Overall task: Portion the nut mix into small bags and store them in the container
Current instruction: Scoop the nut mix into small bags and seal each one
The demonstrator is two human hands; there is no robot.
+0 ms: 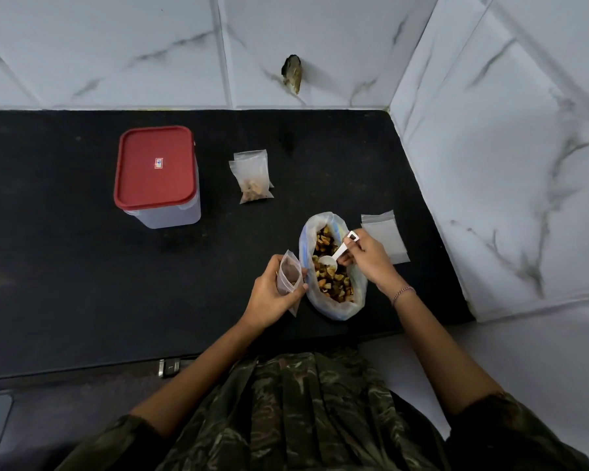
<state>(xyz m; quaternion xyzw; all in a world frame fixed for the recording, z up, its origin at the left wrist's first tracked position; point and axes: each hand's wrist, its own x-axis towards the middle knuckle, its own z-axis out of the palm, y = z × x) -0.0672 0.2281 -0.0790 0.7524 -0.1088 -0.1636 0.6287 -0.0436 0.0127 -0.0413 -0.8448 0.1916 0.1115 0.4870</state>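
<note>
the print on the small sticker [158, 163] of the red plastic lid [140, 154] is too small to be read, and whatever lies in the frosted rectangular container [170, 215] beneath is hidden. the small clear zip bag [288, 270] is partly covered by the left hand [269, 294]. the white plastic scoop [329, 261] has its handle partly wrapped by the right hand [368, 258]. the dark lump [292, 73] on the white marbled wall tile [320, 45] cannot be identified.
</note>
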